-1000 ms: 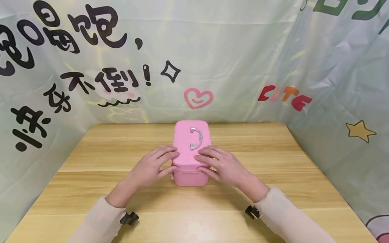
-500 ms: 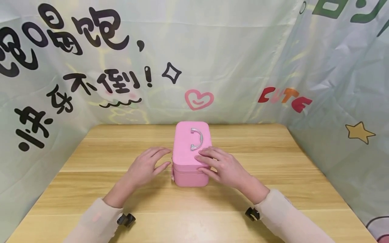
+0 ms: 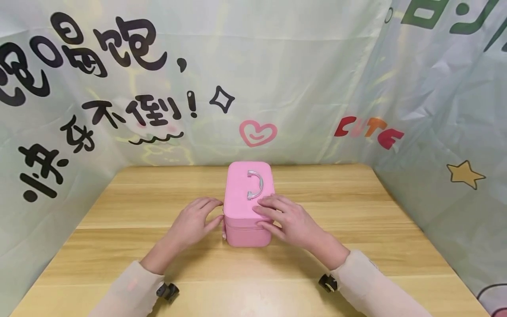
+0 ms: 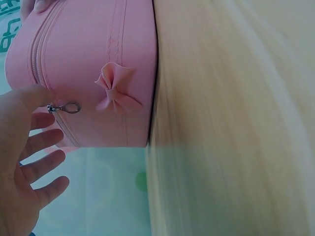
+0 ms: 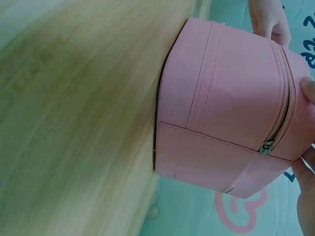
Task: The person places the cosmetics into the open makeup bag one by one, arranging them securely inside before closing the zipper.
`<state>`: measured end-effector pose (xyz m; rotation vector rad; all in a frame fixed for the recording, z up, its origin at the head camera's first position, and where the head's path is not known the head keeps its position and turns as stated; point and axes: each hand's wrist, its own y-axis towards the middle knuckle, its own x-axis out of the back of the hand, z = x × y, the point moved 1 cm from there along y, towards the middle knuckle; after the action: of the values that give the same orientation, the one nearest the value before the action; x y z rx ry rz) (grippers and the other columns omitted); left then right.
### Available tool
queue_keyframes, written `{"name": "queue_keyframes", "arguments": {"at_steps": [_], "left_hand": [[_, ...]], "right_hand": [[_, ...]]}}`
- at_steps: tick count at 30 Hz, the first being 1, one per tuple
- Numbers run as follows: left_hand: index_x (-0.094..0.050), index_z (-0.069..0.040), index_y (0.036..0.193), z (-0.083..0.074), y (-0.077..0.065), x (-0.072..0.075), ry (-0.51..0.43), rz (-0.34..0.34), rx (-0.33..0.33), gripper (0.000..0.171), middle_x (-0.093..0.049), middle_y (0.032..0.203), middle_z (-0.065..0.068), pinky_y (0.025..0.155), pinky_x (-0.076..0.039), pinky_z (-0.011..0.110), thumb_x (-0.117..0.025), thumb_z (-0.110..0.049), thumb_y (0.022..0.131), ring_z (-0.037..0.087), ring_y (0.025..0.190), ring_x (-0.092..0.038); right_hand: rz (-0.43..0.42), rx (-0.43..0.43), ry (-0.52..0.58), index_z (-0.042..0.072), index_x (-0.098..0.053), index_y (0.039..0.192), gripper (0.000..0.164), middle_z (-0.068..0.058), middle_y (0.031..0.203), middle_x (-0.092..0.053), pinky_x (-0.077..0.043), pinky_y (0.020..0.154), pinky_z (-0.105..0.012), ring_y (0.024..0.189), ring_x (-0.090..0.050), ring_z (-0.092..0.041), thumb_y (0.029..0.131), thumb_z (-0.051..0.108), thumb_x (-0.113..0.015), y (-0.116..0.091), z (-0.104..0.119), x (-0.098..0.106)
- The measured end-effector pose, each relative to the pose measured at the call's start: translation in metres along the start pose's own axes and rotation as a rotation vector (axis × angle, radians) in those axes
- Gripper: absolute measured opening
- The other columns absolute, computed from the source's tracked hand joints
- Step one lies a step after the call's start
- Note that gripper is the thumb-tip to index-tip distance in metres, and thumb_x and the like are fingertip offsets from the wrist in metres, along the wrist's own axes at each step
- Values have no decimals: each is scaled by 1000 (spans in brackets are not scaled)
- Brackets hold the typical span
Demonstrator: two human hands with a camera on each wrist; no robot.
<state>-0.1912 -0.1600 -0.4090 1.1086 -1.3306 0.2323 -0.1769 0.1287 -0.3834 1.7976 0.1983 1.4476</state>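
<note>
A pink vanity case (image 3: pixel 246 209) with a silver handle (image 3: pixel 261 182) on its lid stands upright on the wooden table, its lid down. At its left side, my left hand (image 3: pixel 194 222) has its fingers loosely extended. The left wrist view shows the thumb at the zipper, right by a metal zipper pull (image 4: pixel 53 108); whether it touches the pull is unclear. Beside the pull is a pink bow (image 4: pixel 112 93). My right hand (image 3: pixel 295 222) rests its fingers on the lid and right side. Another zipper slider (image 5: pixel 266 147) shows in the right wrist view.
The wooden table (image 3: pixel 348 211) extends around the case on every side. Behind it and along both sides hangs a pale printed cloth (image 3: pixel 309 79) with lettering, a heart and a star. Black wrist devices (image 3: pixel 168 291) sit at both cuffs.
My left hand has come off the lid's left edge, drawn back to the left, then come in close to the case's left side. The right hand stays on the case.
</note>
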Motion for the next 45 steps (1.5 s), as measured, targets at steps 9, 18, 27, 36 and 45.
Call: {"name": "queue_keyframes", "arguments": {"at_steps": [9,18,27,36,45], "left_hand": [[-68,-8,111,-5,5,-7,23,35,46,24,-67,113,6,100,-49,44,-69,-21,90,27,111,-60],[-70,-4,103,-7,10,-14,42,-8,49,16,-69,107,8,95,-52,43,-68,-13,90,28,106,-62],[-68,-4,97,-5,8,-11,42,-51,14,16,-70,101,9,93,-53,43,-56,-12,90,29,101,-64],[-68,-5,93,-6,0,0,127,-78,-124,14,-68,95,8,94,-51,44,-58,-15,94,29,97,-63],[-66,-4,88,-10,-3,4,189,-87,-217,15,-64,92,7,78,-55,43,-55,-13,92,30,92,-60]], "right_hand": [[-6,-7,-4,14,-70,119,35,-6,121,-65,-47,103,-39,117,-58,-27,93,37,-66,-3,1,-2],[-17,-13,3,14,-70,118,35,-6,121,-65,-46,104,-39,117,-58,-26,91,36,-68,-4,3,-1],[-28,-4,4,14,-70,119,35,-6,121,-65,-48,102,-39,117,-58,-26,93,38,-65,-3,2,-1],[-24,-6,-1,14,-71,118,35,-6,120,-66,-49,100,-40,116,-59,-26,92,37,-67,-1,2,2],[-7,-34,-20,14,-71,119,36,-6,119,-65,-50,99,-40,115,-59,-26,90,36,-69,2,4,2]]}}
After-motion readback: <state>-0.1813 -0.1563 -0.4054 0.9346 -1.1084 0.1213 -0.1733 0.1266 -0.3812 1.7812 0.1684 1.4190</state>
